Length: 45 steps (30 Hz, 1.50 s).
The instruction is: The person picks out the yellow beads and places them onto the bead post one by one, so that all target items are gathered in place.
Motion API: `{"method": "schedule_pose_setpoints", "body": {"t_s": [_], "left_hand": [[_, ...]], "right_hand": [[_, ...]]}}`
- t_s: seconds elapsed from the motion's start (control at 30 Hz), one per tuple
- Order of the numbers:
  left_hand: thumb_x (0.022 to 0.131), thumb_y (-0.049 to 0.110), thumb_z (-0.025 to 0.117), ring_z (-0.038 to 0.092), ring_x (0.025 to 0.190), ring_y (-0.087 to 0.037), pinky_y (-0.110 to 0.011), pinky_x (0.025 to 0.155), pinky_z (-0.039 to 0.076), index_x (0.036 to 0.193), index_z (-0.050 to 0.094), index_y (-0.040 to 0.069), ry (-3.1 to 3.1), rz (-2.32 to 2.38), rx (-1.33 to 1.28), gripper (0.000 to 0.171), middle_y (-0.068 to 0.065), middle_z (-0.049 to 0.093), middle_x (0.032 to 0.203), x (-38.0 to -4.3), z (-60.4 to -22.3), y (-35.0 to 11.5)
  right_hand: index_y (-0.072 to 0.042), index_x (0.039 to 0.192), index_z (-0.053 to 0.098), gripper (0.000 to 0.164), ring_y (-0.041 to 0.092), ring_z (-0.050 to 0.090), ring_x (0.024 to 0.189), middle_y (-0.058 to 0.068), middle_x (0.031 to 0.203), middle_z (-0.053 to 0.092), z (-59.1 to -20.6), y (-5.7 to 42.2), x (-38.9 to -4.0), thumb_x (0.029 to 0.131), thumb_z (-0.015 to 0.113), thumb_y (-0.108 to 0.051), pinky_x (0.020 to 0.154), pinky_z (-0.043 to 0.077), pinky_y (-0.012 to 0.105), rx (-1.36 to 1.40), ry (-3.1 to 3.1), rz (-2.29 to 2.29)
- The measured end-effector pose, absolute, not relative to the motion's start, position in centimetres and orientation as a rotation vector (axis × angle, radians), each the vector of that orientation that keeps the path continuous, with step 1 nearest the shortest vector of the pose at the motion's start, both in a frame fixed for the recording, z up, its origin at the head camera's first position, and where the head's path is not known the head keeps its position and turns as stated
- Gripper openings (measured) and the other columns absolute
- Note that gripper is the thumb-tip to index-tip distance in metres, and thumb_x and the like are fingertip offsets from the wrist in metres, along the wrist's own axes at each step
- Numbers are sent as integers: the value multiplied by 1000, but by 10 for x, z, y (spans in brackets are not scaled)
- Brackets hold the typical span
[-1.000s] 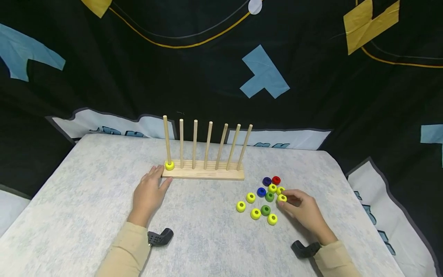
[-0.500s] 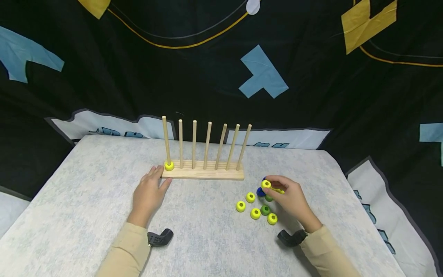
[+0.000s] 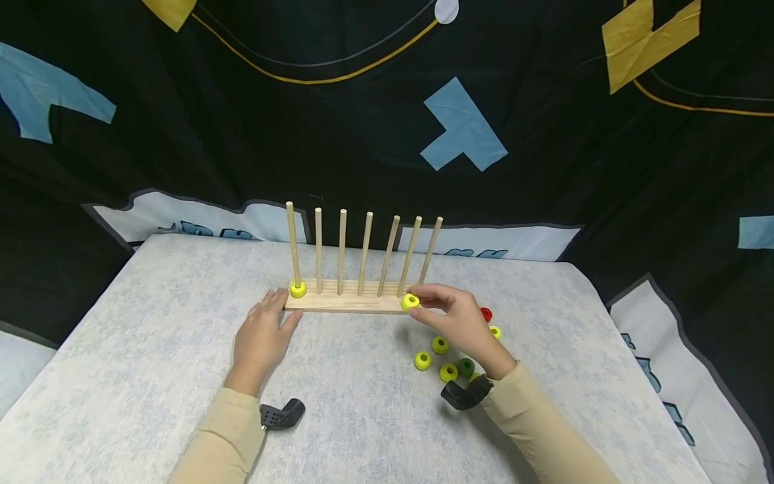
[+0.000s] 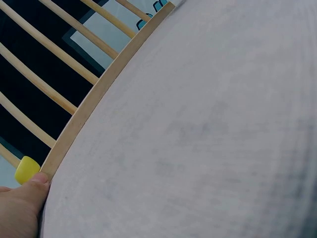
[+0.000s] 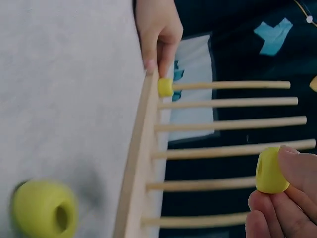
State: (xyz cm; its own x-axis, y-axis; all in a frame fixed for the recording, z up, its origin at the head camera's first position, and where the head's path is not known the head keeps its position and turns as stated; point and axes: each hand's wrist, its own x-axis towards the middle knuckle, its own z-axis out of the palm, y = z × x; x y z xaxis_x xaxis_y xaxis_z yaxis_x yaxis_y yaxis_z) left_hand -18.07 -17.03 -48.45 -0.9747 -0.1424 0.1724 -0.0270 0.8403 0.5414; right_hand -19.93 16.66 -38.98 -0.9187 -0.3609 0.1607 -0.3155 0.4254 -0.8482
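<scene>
A wooden peg rack (image 3: 353, 304) stands on the table, its row of upright pegs along the base. One yellow bead (image 3: 297, 289) sits at the foot of the leftmost peg. My left hand (image 3: 261, 341) grips the rack's left end, thumb at the front edge and fingers behind; the right wrist view shows this left hand (image 5: 158, 29) too. Between thumb and fingers my right hand (image 3: 456, 316) pinches another yellow bead (image 5: 271, 171), held up in front of the rack's right part. Its hole shows, and no peg passes through it.
Loose yellow beads (image 3: 422, 360), a green bead (image 3: 465, 367) and a red bead (image 3: 486, 314) lie at the right, partly hidden by the right hand and wrist. A dark cloth (image 3: 242, 134) with taped patches hangs behind the table (image 3: 363, 403).
My right hand has lifted a yellow bead from the loose group and carried it left to the rack. The left hand has stayed in place.
</scene>
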Motion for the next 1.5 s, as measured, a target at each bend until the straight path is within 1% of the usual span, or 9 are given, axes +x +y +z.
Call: {"method": "schedule_pose_setpoints", "body": {"t_s": [0.07, 0.17, 0.33, 0.5, 0.7, 0.83, 1.0, 1.3, 1.5], "left_hand": [[101, 38, 57, 34, 146, -42, -65, 113, 33, 151, 40, 4, -2809, -827, 125, 63, -18, 40, 156, -181, -484, -170], [100, 36, 58, 35, 145, -43, -66, 113, 33, 150, 41, 3, -2799, -829, 115, 62, -19, 40, 155, -181, -484, -170], [100, 36, 59, 36, 144, -43, -66, 112, 34, 149, 42, 3, -2789, -829, 106, 62, -19, 41, 155, -181, -484, -170], [100, 36, 59, 35, 145, -43, -66, 113, 33, 149, 42, 3, -2787, -832, 102, 62, -19, 41, 155, -182, -485, -171], [100, 36, 59, 36, 145, -43, -66, 113, 33, 149, 42, 2, -2784, -830, 103, 62, -19, 41, 155, -182, -484, -171], [100, 36, 58, 36, 144, -44, -66, 112, 34, 149, 41, 2, -2788, -831, 104, 62, -19, 41, 155, -182, -485, -171], [100, 37, 58, 36, 144, -44, -66, 111, 34, 149, 42, 2, -2791, -836, 105, 62, -20, 41, 154, -182, -485, -172], [100, 37, 58, 36, 144, -44, -66, 112, 34, 149, 41, 2, -2791, -828, 106, 62, -20, 41, 154, -182, -485, -171], [100, 36, 58, 36, 144, -44, -66, 112, 34, 150, 41, 2, -2793, -833, 105, 62, -21, 41, 154, -181, -484, -170]], "right_hand": [[-18, 119, 71, 33, 17, 68, 110, -1, 119, 72, -384, 158, -202, 88, 77, -27, 96, 58, 35, -647, 2615, -1529], [-18, 118, 71, 32, 17, 68, 109, -1, 118, 72, -375, 147, -207, 88, 77, -26, 96, 58, 36, -687, 2623, -1525], [-15, 120, 71, 33, 17, 69, 108, 1, 118, 72, -354, 132, -217, 88, 77, -22, 95, 58, 33, -791, 2638, -1532], [-13, 122, 70, 34, 14, 68, 106, 0, 119, 72, -332, 119, -229, 90, 75, -21, 92, 58, 28, -924, 2679, -1523], [-9, 121, 70, 34, 14, 68, 103, 3, 118, 72, -308, 103, -240, 89, 76, -15, 92, 59, 27, -1064, 2683, -1556], [-11, 123, 69, 35, 13, 69, 105, 3, 119, 71, -296, 96, -247, 90, 75, -17, 92, 58, 25, -1045, 2713, -1534], [-9, 125, 68, 36, 14, 70, 105, 4, 120, 71, -286, 88, -259, 91, 74, -19, 91, 59, 25, -999, 2776, -1488], [-7, 127, 66, 38, 11, 71, 102, 5, 121, 72, -278, 68, -281, 91, 73, -18, 87, 58, 19, -967, 2769, -1478], [-7, 128, 66, 40, 9, 69, 101, 4, 121, 71, -273, 44, -287, 90, 74, -18, 88, 57, 17, -935, 2735, -1454]]}}
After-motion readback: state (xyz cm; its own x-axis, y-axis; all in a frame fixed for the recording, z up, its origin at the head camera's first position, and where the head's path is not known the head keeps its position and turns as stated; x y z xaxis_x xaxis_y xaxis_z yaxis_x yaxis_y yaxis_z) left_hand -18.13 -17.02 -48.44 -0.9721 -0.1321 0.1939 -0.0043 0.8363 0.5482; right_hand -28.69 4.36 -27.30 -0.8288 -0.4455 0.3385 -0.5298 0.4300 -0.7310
